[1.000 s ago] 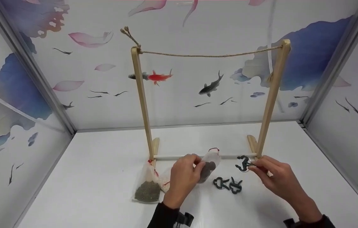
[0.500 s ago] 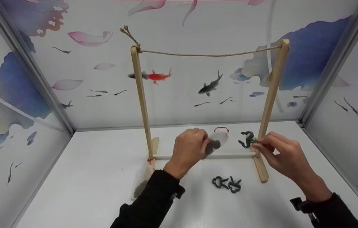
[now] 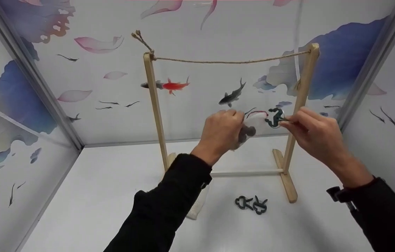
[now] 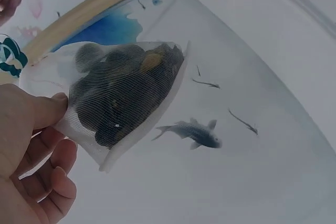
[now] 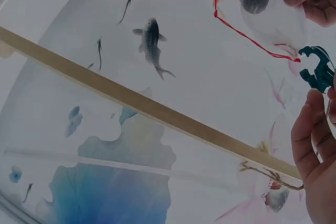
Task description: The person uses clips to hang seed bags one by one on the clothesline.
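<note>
My left hand (image 3: 220, 134) pinches a white mesh bag (image 4: 123, 90) filled with dark, rounded pieces. A red drawstring (image 5: 252, 43) loops from the bag's mouth. In my right hand (image 3: 318, 136), thumb and fingers pinch a dark green plastic clip (image 3: 275, 118), its curved jaws turned toward the bag. Both hands are raised in front of the wooden stand (image 3: 156, 112), below the twine (image 3: 218, 62) strung between its posts. The clip sits right beside the drawstring end in the head view. In the right wrist view the clip's tip overlaps the red string.
Two more dark green clips (image 3: 251, 203) lie on the white table (image 3: 113, 196). Part of a pale bag (image 3: 197, 206) shows beside the left sleeve, which hides the table behind it. A white crossbar (image 3: 246, 173) joins the stand's feet. Printed wall panels surround the table.
Both hands have risen from near the table toward the twine, carrying the bag and the clip, and have come closer together. The left sleeve now covers the greenish-filled bag on the table.
</note>
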The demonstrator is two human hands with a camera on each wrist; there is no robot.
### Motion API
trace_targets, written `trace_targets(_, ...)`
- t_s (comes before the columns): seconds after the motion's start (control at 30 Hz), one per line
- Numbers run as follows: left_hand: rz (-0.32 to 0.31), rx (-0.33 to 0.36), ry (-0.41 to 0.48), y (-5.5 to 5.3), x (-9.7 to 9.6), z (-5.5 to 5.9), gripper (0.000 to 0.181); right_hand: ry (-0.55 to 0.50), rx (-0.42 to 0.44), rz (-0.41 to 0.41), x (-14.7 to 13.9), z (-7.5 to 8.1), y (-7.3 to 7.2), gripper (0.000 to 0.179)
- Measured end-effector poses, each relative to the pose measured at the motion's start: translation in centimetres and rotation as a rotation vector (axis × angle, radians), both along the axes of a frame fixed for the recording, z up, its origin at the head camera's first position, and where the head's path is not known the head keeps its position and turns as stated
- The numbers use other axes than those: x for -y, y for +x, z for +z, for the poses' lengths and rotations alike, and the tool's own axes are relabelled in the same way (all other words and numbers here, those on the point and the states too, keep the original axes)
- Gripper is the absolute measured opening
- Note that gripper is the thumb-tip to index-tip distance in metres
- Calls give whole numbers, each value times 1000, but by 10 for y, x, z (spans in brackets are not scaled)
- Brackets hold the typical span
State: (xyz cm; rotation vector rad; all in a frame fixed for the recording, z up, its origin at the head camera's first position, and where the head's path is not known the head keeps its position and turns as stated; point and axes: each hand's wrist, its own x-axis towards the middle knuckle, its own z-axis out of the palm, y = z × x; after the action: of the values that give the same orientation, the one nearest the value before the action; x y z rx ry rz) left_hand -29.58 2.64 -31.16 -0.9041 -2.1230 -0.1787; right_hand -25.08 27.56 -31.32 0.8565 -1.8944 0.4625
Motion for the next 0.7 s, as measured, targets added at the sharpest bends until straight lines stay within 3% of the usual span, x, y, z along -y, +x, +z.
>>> trace_targets(0.13,21,22,-9,-6,-8,22,11,-7,-9,-46,4,23,2,17)
trace_targets(0.3,41,37,-28,-11,-18,46,8,-9,-7,-95,6,44,6,20)
trace_targets(0.47,26,10,-14,-12,-26,58,10,75,-3,-148,-3,52,-1,13)
trace_targets(0.7,40,-9,30,-15,-35,76,12,152,-31,-212,-8,75,-5,14)
